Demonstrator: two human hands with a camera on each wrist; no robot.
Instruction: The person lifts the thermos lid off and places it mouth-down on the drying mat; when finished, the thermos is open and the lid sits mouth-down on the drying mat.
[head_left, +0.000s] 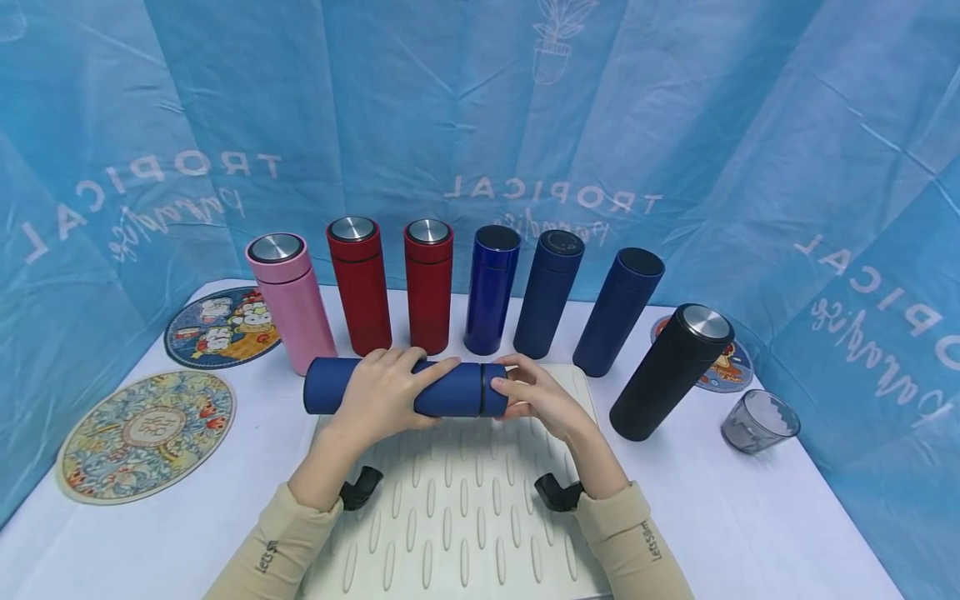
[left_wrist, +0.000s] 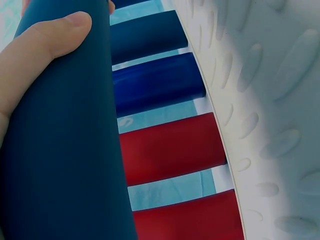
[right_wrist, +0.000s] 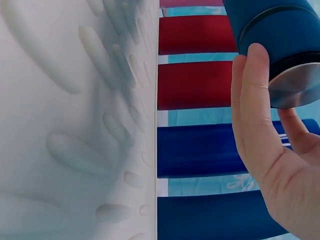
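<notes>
A dark blue vacuum flask (head_left: 461,393) lies sideways above the off-white ribbed mat, its lid end toward the right. My left hand (head_left: 384,390) grips the flask body from above, with the thumb (left_wrist: 65,37) along its side in the left wrist view. At the other end, my right hand (head_left: 546,398) holds the lid between thumb and fingers. In the right wrist view the blue lid (right_wrist: 287,37) shows a brushed steel top, and the fingers (right_wrist: 256,100) lie against its side. A black seam ring separates lid from body.
Behind the hands stand a pink flask (head_left: 296,312), two red flasks (head_left: 363,304), several blue flasks (head_left: 491,292) and a black flask (head_left: 660,383). A clear glass (head_left: 759,423) stands at right. Round patterned placemats (head_left: 146,437) lie left. The ribbed mat (head_left: 450,517) spreads below.
</notes>
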